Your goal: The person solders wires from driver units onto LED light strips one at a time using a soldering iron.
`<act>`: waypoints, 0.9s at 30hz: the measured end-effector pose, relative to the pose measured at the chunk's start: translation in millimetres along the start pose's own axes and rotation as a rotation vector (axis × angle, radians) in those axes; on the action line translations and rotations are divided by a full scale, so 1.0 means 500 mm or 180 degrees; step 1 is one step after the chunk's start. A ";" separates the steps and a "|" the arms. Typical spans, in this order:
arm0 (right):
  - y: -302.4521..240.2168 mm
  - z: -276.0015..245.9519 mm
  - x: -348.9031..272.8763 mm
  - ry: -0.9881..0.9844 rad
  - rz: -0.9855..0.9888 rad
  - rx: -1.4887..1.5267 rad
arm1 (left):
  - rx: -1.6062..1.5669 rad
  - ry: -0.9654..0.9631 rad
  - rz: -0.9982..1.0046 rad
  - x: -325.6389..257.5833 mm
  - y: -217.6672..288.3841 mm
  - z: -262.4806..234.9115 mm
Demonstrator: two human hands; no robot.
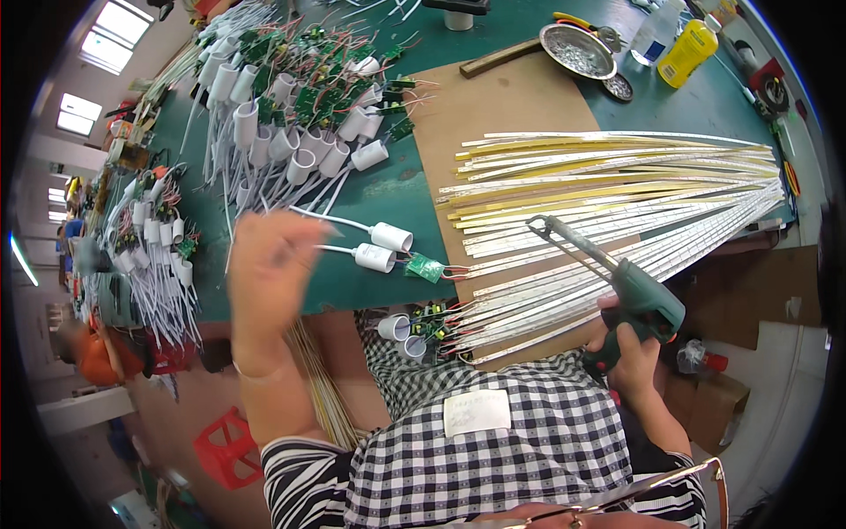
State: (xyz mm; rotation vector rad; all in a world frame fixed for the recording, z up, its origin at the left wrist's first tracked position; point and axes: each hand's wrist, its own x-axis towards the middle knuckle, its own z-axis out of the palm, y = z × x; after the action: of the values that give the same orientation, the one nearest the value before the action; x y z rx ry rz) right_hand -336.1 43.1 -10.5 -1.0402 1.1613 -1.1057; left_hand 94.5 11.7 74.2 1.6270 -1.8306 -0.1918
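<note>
My right hand (631,349) is wrapped round the handle of a green soldering gun (648,300); its metal tip points up and left over the strips. My left hand (271,269) is raised at the table's near edge, smeared by motion, so its fingers cannot be made out. Beside it lie two white cables ending in white plastic sleeves (374,257). A small green circuit board (426,267) lies between these sleeves and the LED strips (608,251), wired to one strip. More wired circuit boards (432,322) and white sleeves (394,327) hang at the table's front edge, above my lap.
A heap of white sleeves, cables and boards (300,115) covers the back left; another bundle (154,234) lies at far left. Brown cardboard (441,110) lies under the strips. A metal bowl (577,51), a wooden bar (500,59) and a yellow bottle (690,53) stand farther back.
</note>
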 end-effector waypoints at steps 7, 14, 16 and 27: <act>0.003 -0.020 -0.002 -0.0322 0.0254 0.0123 | 0.0034 -0.0703 0.0262 -0.087 0.113 0.154; -0.007 -0.020 -0.009 -0.0750 0.0346 0.0424 | 0.0203 -0.0529 0.0357 -0.100 0.140 0.221; -0.014 -0.021 -0.002 -0.0805 0.0377 0.0355 | 0.0272 -0.0515 0.0385 -0.100 0.142 0.229; -0.012 -0.045 -0.021 -0.1047 0.0387 -0.0635 | 0.0576 -0.0540 0.0482 -0.104 0.142 0.244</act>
State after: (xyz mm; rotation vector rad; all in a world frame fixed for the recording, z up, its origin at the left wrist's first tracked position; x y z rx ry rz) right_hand -359.8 51.4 -5.5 -1.2358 1.0657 -0.7013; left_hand -33.1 36.5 -1.9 1.6254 -2.1453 -0.1016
